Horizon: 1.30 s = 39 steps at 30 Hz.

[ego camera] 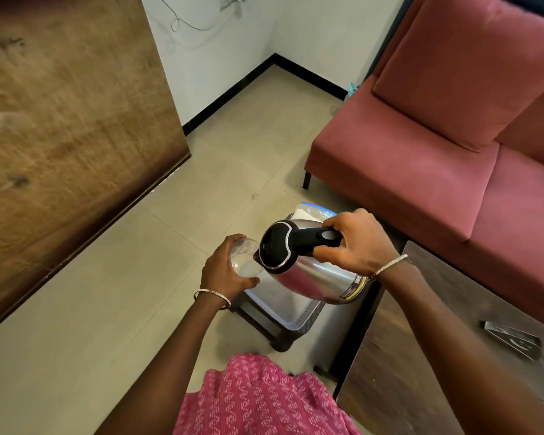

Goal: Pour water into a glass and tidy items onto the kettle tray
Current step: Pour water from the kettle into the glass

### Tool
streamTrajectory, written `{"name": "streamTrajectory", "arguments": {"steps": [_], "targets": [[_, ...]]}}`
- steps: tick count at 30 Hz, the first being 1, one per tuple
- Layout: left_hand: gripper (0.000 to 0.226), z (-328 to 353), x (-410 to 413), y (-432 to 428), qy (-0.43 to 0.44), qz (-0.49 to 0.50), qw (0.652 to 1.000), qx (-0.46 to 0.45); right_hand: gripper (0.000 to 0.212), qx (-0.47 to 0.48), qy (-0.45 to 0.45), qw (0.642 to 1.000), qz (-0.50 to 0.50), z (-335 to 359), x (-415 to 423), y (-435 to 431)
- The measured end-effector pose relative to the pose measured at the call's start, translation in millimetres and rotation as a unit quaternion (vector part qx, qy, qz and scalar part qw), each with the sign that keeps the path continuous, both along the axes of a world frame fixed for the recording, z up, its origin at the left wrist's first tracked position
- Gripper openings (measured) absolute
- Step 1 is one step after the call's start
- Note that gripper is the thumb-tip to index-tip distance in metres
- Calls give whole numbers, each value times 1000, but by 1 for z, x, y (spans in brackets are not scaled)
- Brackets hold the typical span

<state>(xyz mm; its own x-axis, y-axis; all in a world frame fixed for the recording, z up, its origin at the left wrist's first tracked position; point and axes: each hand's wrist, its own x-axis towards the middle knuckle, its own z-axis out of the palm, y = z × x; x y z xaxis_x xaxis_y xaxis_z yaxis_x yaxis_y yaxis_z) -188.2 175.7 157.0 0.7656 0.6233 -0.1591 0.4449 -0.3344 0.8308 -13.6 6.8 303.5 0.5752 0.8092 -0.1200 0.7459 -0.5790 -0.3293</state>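
"Well, start low in the frame: what are the hands doing?"

"The left hand (223,270), around the centre, is wrapped round a clear glass (245,257) and holds it up beside the spout. Just right of it, the right hand (358,243) is clenched on the black handle of the steel kettle (311,274). The kettle is tilted, with its spout at the glass rim. Touching or just over it, I can't tell."

"Is water running?"

"Something whitish shows in the glass, but I can't make out the stream itself."

"What could go wrong?"

"Both are held in the air above the tray (302,321) on a low stool (261,324), so neither is steadied. Tip the kettle too sharply and water may overshoot the narrow mouth onto the fingers, the tray or the floor tiles (139,277). If it's hot, the grip on the glass might flinch. Pouring too long would overfill it."

"And beyond?"

"A red sofa (421,136) at upper right, well apart."
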Motion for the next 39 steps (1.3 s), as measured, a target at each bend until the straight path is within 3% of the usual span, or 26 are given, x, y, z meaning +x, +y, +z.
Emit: {"name": "streamTrajectory", "arguments": {"steps": [10, 19, 39], "targets": [[91, 1, -8, -14, 14, -1, 1000, -2, 54, -39, -5, 999, 35, 9, -1, 5], [89, -2, -6, -22, 28, 4, 1000, -3, 43, -55, -3, 998, 37, 13, -2, 2], [91, -2, 2, -19, 9, 13, 1000, 3, 45, -56, -5, 998, 15, 20, 2, 1]]}}
